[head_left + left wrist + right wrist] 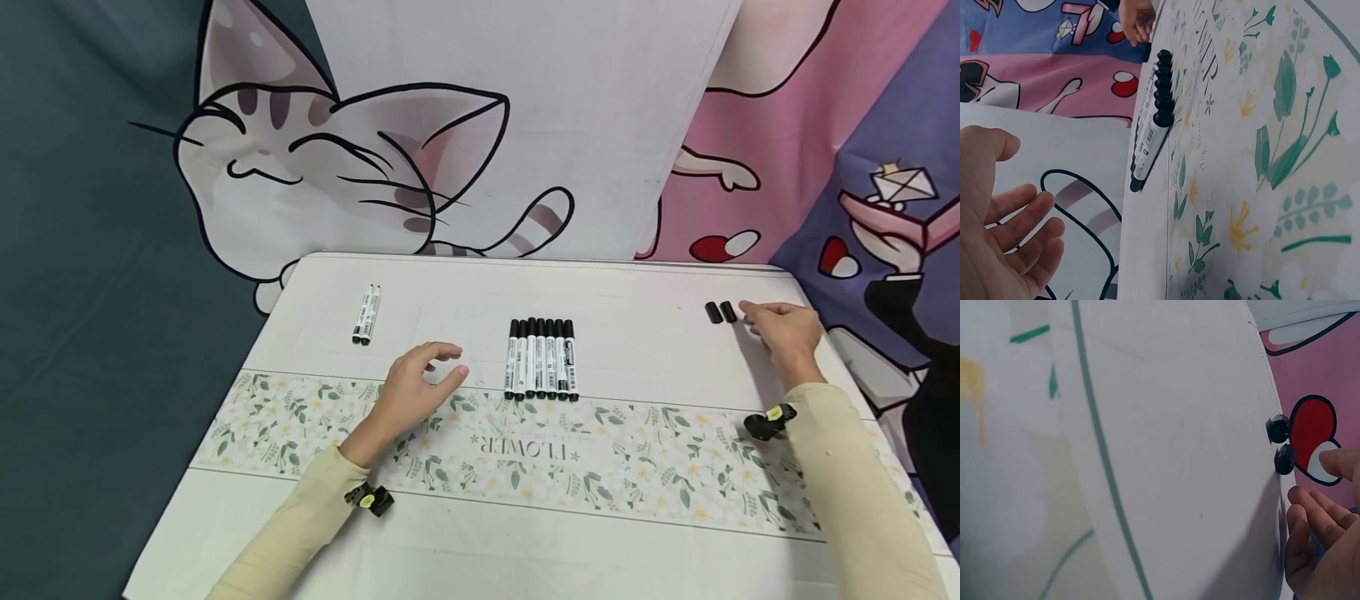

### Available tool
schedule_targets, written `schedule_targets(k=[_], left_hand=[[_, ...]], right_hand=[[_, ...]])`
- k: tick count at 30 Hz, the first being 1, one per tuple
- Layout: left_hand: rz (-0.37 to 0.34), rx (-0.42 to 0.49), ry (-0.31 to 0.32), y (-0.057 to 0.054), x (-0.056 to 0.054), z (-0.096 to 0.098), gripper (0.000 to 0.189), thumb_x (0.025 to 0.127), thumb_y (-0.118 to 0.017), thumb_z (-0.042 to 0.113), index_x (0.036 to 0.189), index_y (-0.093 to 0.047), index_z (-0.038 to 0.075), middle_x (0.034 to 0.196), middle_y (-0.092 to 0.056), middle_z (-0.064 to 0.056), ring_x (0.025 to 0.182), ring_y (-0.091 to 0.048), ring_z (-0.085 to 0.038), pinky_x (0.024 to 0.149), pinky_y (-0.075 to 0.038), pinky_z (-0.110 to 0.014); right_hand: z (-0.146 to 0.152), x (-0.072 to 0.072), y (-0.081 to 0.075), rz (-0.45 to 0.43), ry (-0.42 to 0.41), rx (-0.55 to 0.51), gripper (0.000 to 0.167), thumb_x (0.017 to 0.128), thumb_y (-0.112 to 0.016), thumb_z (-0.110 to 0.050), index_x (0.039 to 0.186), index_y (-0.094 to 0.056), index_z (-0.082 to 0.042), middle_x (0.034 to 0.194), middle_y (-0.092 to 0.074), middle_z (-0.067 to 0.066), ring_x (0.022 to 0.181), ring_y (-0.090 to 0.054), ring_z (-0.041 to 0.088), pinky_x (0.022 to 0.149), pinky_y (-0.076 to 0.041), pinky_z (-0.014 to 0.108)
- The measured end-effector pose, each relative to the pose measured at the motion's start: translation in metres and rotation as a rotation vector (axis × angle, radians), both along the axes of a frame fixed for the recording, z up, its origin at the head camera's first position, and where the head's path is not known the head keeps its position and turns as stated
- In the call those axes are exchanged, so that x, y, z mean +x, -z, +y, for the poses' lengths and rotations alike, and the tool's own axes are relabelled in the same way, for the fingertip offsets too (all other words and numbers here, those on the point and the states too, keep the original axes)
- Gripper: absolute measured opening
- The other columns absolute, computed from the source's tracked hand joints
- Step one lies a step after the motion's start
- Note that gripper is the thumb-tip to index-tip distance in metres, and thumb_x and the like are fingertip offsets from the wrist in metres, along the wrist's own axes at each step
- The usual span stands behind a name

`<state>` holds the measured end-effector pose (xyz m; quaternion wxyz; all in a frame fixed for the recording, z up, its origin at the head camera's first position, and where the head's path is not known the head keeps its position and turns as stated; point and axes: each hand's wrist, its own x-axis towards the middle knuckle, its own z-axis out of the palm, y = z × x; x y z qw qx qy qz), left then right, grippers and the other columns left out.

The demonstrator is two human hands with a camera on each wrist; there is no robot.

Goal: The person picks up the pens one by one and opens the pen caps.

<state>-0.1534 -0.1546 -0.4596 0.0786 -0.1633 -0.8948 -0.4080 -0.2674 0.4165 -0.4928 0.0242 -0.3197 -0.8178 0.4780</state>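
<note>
My left hand (412,385) hovers over the table with thumb and fingers apart and nothing between them. Just right of it lies a row of several capped whiteboard markers (541,360), white with black ends, side by side. Two uncapped markers (366,315) lie together at the back left, thin tips pointing away. At the back right, two black marker caps (722,312) rest next to each other. My right hand (786,327) is just to their right, holding nothing. In the right wrist view, a gap separates its thumb from its fingers (1322,519), close to the caps.
The table has a white cover (630,333) with a floral band (645,467) across it. A cat-print curtain (600,100) hangs behind the far edge. Small black cameras are strapped to both wrists, including the left wrist camera (372,498).
</note>
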Motion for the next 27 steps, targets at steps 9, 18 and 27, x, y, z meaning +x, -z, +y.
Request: schedule_targets(k=[9,18,27], left_hand=[[0.002,-0.009,-0.001,0.002,-0.002,0.000,0.031,0.096,-0.073,0.030,0.123,-0.071,0.013,0.118,-0.072,-0.003,0.110,-0.065,-0.020,0.088,-0.055,-0.040],[0.004,-0.002,0.004,0.002,-0.003,0.001,0.032,0.097,-0.073,0.030,0.123,-0.071,0.013,0.118,-0.072,-0.003,0.110,-0.065,-0.020,0.088,-0.055,-0.041],[-0.020,-0.003,0.010,0.003,-0.007,0.004,0.035,0.098,-0.071,0.031,0.127,-0.068,0.012,0.120,-0.072,-0.003,0.111,-0.065,-0.020,0.090,-0.055,-0.039]], right_hand=[[-0.006,0.016,-0.024,0.060,-0.018,0.033,0.021,0.086,-0.076,-0.054,0.066,-0.070,-0.048,0.058,-0.062,-0.029,0.063,-0.058,-0.005,0.061,-0.042,0.021],[-0.027,0.037,-0.049,0.194,-0.024,-0.008,0.018,0.087,-0.079,-0.047,0.099,-0.076,-0.033,0.066,-0.065,-0.030,0.063,-0.061,-0.009,0.056,-0.049,0.012],[-0.070,0.070,-0.068,0.371,-0.145,0.132,0.049,0.088,-0.082,-0.036,0.128,-0.072,-0.009,0.072,-0.063,-0.037,0.066,-0.062,-0.014,0.058,-0.045,0.007]])
